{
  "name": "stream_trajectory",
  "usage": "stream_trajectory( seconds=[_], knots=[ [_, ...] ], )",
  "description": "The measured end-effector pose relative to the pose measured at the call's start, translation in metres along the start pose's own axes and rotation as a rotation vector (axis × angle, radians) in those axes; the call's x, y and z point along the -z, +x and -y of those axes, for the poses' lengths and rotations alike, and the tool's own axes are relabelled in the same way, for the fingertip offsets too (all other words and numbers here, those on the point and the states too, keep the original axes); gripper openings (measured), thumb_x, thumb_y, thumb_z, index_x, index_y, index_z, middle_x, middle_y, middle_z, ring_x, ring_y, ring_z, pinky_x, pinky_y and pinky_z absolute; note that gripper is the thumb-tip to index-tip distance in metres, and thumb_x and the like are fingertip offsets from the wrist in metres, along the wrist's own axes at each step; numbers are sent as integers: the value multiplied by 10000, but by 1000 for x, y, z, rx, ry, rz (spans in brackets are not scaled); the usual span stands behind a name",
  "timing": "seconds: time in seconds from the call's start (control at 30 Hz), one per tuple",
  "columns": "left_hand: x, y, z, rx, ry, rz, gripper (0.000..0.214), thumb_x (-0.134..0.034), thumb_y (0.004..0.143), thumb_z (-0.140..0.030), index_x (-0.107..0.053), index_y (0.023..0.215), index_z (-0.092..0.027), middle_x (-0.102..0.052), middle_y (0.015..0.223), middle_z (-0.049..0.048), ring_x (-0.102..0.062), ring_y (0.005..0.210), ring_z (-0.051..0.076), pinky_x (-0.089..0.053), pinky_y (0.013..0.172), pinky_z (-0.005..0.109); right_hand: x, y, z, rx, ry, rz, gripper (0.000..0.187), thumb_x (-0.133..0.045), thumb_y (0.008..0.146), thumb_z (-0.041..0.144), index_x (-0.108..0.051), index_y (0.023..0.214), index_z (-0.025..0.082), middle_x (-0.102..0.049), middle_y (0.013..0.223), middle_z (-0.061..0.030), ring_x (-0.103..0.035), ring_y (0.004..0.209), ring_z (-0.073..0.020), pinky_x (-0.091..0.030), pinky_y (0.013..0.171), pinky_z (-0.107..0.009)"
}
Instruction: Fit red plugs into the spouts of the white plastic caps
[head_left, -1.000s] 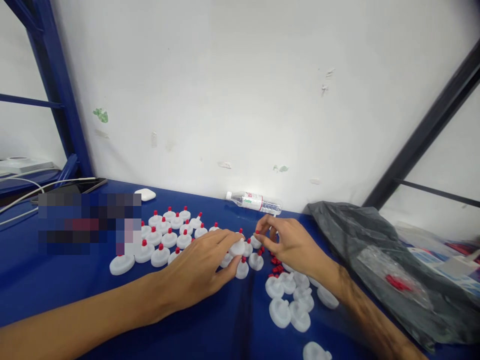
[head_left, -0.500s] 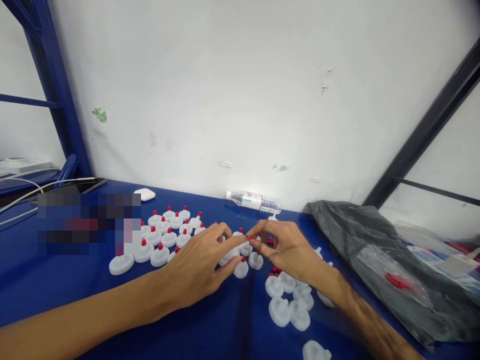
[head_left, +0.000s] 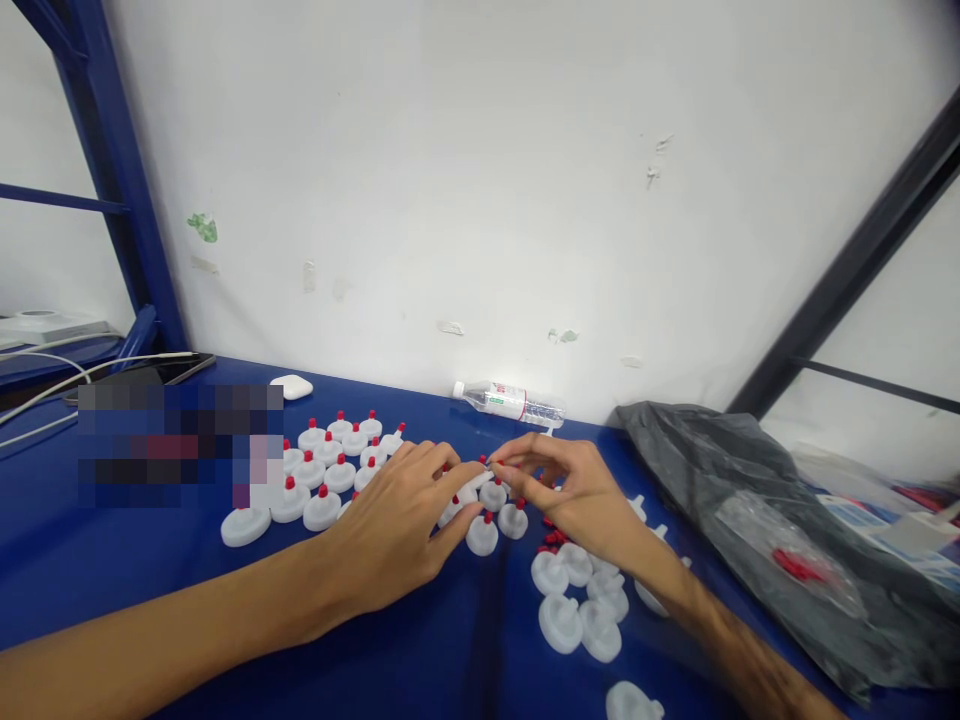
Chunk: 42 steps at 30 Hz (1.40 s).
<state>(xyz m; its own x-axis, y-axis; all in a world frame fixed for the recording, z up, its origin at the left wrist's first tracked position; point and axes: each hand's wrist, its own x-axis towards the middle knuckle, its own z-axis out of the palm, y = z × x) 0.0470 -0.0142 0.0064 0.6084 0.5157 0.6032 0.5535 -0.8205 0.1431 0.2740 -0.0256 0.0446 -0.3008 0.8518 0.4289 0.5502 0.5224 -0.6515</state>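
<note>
1. Head view: the left hand (head_left: 397,525) and the right hand (head_left: 581,495) meet fingertip to fingertip at the middle of the blue table (head_left: 465,660).
2. The left hand's thumb and fingers are curled in a pinch on one white disc (head_left: 466,487), which is partly hidden by the fingers.
3. The right hand's thumb and forefinger are pressed together on one red cap (head_left: 492,463), right at the top of that disc. Its other fingers are bent loosely.
4. Capped discs (head_left: 322,510): about seventeen, standing in rows to the left and just near the fingertips.
5. Bare discs (head_left: 559,622): about nine, scattered to the near right under the right wrist.
6. Loose red caps (head_left: 553,540): a small heap, too small to count.
7. Single items:
   - one water bottle (head_left: 510,402), lying at the far edge against the wall (head_left: 480,180)
   - one earbud case (head_left: 291,387)
   - one phone (head_left: 161,372), far left
   - one grey bag (head_left: 720,470), at the right
8. Edges: a blue upright (head_left: 112,170) bounds the left and a dark strut (head_left: 855,260) the right.
9. Open room: bare table lies near, between the two forearms.
</note>
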Motion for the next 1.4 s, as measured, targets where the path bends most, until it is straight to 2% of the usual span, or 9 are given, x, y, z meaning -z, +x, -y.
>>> stream_trajectory(
  seconds=[0.1, 0.23, 0.37, 0.57, 0.67, 0.9, 1.07, 1.17, 1.4],
  knots=[
    [-1, 0, 1, -1, 14, 2, 206, -489, 1046, -296, -634, 1173, -224, -630, 1054, 62, -582, 909, 242, -453, 846, 435, -1, 0, -2, -14, 77, 2, 150, -726, 930, 405, -777, 982, 274, -795, 879, 16, -726, 751, -138, -490, 584, -230],
    [-4, -2, 2, -11, 21, -21, 231, -508, 1045, -297, -624, 1234, -231, -649, 1075, 64, -604, 925, 249, -464, 854, 439, -2, 0, -3, -30, 119, 18, 154, -761, 902, 409, -784, 950, 264, -766, 765, 22, -689, 648, -130, -489, 572, -241],
    [-6, -2, 4, -1, 15, -110, 375, -559, 1037, -334, -543, 1382, -189, -667, 1169, 94, -629, 1028, 278, -457, 976, 488, -5, 2, -6, -59, 178, 22, 171, -795, 868, 409, -792, 918, 246, -764, 783, 3, -668, 609, -128, -485, 547, -242],
    [-1, 1, 1, 48, -69, -138, 266, -544, 1053, -363, -582, 1284, -236, -696, 1140, 40, -656, 1020, 234, -481, 942, 414, -4, 3, -6, -138, 454, 73, 218, -829, 836, 392, -785, 950, 211, -764, 791, -10, -678, 588, -116, -525, 568, -225],
    [0, 0, -1, 136, -119, -159, 284, -551, 1044, -388, -577, 1297, -263, -710, 1088, 20, -669, 971, 227, -489, 927, 410, -2, 2, -2, -161, 504, 67, 246, -823, 841, 403, -770, 963, 197, -763, 764, -13, -689, 573, -119, -454, 479, -189],
    [-1, 0, 1, 190, -150, -195, 323, -533, 1040, -446, -557, 1290, -243, -667, 930, 24, -659, 825, 234, -513, 743, 391, -4, 2, 1, -177, 525, 37, 295, -829, 830, 418, -742, 974, 175, -771, 782, -30, -688, 538, -130, -438, 458, -206],
    [-3, -2, 3, 145, -171, -199, 307, -569, 1032, -429, -552, 1265, -228, -674, 982, 31, -671, 918, 246, -532, 823, 430, -7, 1, -2, -140, 487, 37, 280, -809, 852, 430, -739, 965, 184, -737, 707, -5, -673, 542, -132, -488, 496, -221],
    [-3, -2, 4, 113, -177, -196, 292, -590, 1029, -389, -549, 1272, -233, -682, 998, 24, -674, 929, 239, -537, 839, 430, -8, -2, -3, -76, 402, 38, 242, -781, 884, 418, -728, 973, 200, -763, 795, -9, -659, 549, -116, -513, 531, -229],
    [-2, 0, 4, 31, -172, -197, 260, -560, 1051, -326, -525, 1294, -243, -704, 1121, 34, -690, 1004, 226, -554, 854, 395, -10, -8, -3, -4, 235, 41, 237, -626, 996, 456, -635, 952, 223, -709, 734, 23, -621, 523, -115, -484, 512, -238]
  ],
)
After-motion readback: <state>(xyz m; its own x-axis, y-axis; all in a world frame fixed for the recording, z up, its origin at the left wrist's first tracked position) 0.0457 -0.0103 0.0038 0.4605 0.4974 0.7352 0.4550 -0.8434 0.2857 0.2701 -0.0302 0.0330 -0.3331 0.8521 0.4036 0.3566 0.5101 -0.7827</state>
